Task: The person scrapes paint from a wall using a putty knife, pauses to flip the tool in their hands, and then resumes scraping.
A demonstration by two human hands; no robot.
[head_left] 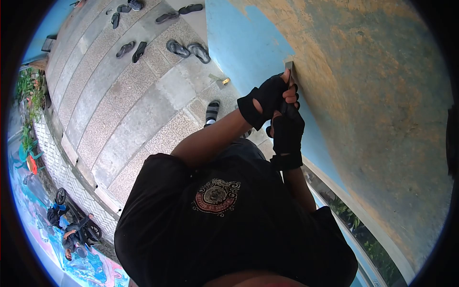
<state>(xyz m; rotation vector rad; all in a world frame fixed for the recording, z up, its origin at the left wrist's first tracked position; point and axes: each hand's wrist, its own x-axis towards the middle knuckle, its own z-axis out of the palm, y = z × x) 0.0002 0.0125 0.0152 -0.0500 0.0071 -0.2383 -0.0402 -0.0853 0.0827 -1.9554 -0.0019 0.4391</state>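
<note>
A flat metal scraper touches the wall near the border between blue paint and a rough, patchy brown-grey surface. My left hand, in a black fingerless glove, is closed around the scraper near its blade. Just below it, my right hand, gloved the same way, grips the lower part of the tool, whose handle is mostly hidden by the fingers. The two hands are close together.
Several sandals lie on the tiled floor. A small object with a yellow part is near the wall's foot. Far left, a person is beside a motorbike and a painted wall.
</note>
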